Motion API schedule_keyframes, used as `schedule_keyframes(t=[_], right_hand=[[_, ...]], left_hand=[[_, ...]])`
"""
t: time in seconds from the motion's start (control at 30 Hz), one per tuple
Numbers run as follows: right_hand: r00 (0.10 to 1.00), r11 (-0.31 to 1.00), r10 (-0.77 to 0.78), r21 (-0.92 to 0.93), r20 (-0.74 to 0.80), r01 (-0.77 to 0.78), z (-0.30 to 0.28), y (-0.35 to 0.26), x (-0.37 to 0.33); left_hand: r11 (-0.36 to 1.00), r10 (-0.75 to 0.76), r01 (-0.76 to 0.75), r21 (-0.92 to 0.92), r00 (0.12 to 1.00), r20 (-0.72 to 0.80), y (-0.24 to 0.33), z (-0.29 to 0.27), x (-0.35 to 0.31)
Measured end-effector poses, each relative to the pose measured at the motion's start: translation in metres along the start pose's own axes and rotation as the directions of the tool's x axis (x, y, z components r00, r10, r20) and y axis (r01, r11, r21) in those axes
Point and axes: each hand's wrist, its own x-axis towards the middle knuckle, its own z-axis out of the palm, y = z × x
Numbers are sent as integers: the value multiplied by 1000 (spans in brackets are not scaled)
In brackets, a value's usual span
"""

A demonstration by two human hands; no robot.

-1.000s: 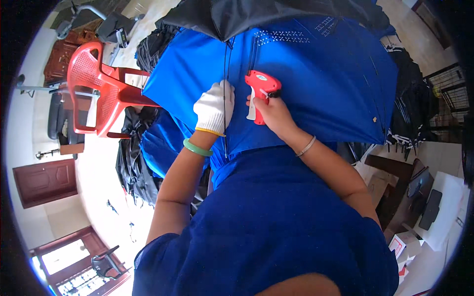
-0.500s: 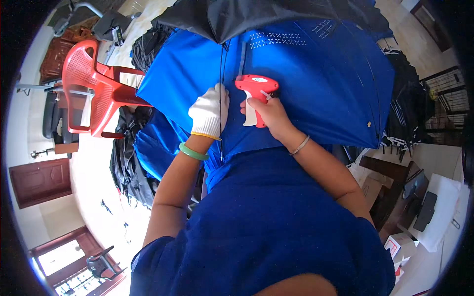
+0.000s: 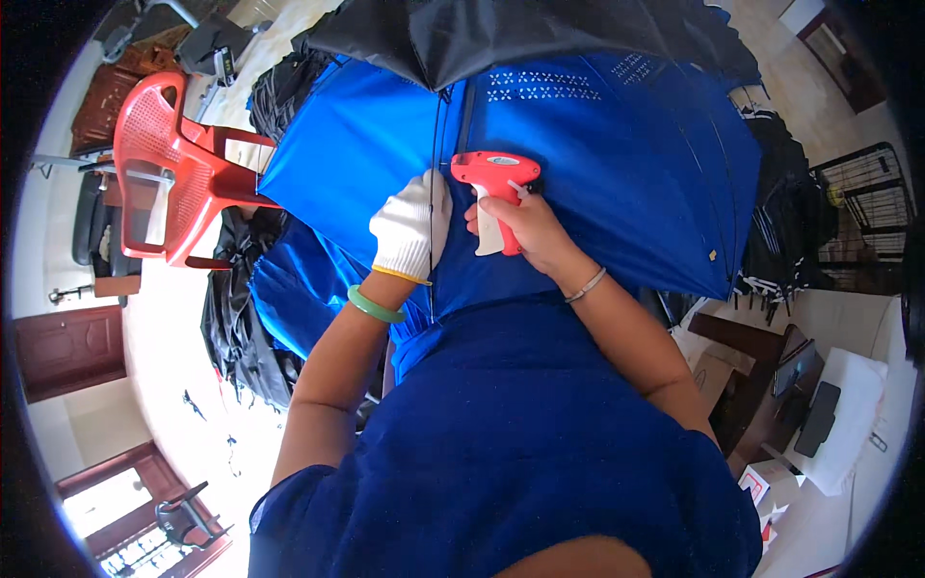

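Note:
An umbrella's blue canopy (image 3: 617, 183) is spread in front of me, with thin dark ribs and rows of small white marks. My left hand (image 3: 407, 226), in a white knitted glove, is closed on the umbrella beside a thin dark rib (image 3: 438, 130); the fingertips are hidden. In my right hand (image 3: 520, 223) is a red and white tagging gun (image 3: 497, 171), gripped by its handle. Its front end points left and lies close to the rib, just above the gloved fingers. I cannot tell whether its needle touches the cloth.
Black umbrella cloth (image 3: 540, 39) hangs over the far edge. More dark folded umbrellas (image 3: 790, 193) are heaped at the right, with others at the left. A red plastic chair (image 3: 193, 183) stands left, near the canopy's corner. A black wire rack (image 3: 872, 197) is far right.
The tagging gun has shifted slightly left and nearer to me, its front end closer to the rib. My gloved hand keeps its hold. The whole view has moved a little.

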Motion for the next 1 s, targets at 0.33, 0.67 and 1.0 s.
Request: schedule_keyframes(t=[0.33,0.67,1.0], right_hand=[[979,993,120,-24,163,-118,0,7,0],[896,901,-348,-165,277,401,-11,-136,-143],[686,897,-384,-74,-618,435,-153,-113,-211]], left_hand=[[981,7,2,-196,999,41,15,-14,-8],[392,-138,419,-819,907,399,-12,-105,9],[484,77,464,-742,822,565,-154,-110,65]])
